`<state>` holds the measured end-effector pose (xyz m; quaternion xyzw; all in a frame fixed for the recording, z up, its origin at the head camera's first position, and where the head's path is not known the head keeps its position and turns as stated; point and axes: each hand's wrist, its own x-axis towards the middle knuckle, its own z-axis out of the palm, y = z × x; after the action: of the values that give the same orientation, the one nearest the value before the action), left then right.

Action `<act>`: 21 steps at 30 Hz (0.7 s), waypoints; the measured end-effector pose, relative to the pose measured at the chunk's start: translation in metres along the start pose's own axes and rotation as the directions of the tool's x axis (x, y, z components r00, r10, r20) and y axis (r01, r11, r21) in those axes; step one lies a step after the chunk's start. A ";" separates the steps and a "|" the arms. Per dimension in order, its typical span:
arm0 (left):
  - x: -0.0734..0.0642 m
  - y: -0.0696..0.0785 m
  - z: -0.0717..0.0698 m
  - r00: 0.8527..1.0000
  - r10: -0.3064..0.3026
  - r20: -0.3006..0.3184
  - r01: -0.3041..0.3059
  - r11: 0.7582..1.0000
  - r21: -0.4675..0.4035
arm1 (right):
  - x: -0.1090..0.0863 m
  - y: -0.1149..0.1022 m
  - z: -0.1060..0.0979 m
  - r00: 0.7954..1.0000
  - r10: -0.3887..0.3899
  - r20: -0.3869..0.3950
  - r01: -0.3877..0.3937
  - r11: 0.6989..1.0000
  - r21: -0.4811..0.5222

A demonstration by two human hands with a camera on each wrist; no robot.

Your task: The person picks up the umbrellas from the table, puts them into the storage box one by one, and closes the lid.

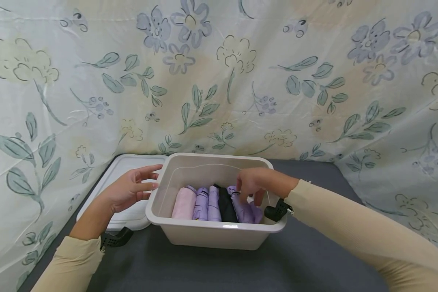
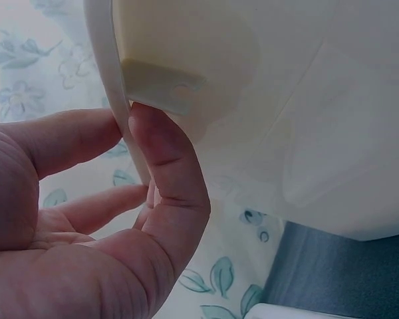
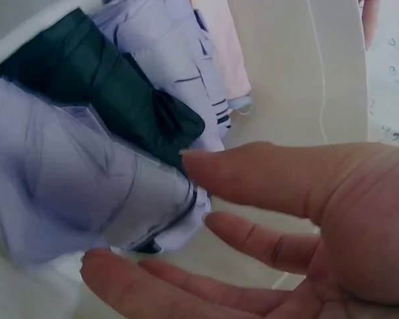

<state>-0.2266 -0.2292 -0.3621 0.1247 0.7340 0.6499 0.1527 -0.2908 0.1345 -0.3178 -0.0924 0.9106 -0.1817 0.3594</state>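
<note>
A beige plastic storage bin point(image 1: 211, 237) stands in the middle of the head view. My left hand point(image 1: 129, 190) pinches its left rim, thumb under and fingers over the edge, as the left wrist view shows. Inside, a row of rolled bundles that look like folded umbrellas stands side by side: a pink one point(image 1: 184, 203), lavender ones point(image 1: 201, 205) and a black one point(image 1: 227, 206). Over the bin's right end my right hand point(image 1: 253, 182) reaches in. Its fingers are spread beside the rightmost lavender umbrella point(image 3: 73, 173), whose fabric flares loosely; no grip on it shows.
A white lid point(image 1: 120, 169) lies on the dark grey table point(image 1: 314, 182) at left, partly behind the bin and my left hand. Floral cloth point(image 1: 219, 101) hangs behind and along the sides. Thin cord point(image 1: 204, 165) runs along the bin's inner wall.
</note>
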 end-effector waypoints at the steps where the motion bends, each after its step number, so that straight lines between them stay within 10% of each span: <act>1: 0.000 0.000 0.000 1.000 0.001 -0.002 -0.001 1.000 -0.001 | -0.001 0.000 -0.001 1.000 0.002 0.004 -0.002 1.000 0.000; 21: -0.004 -0.009 0.002 0.998 0.005 -0.063 -0.004 1.000 0.010 | -0.028 0.028 -0.023 0.979 -0.190 -0.076 0.200 0.969 0.146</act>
<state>-0.2220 -0.2303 -0.3710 0.1064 0.7414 0.6502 0.1273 -0.2880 0.1746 -0.2961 -0.1481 0.8911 -0.2883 0.3175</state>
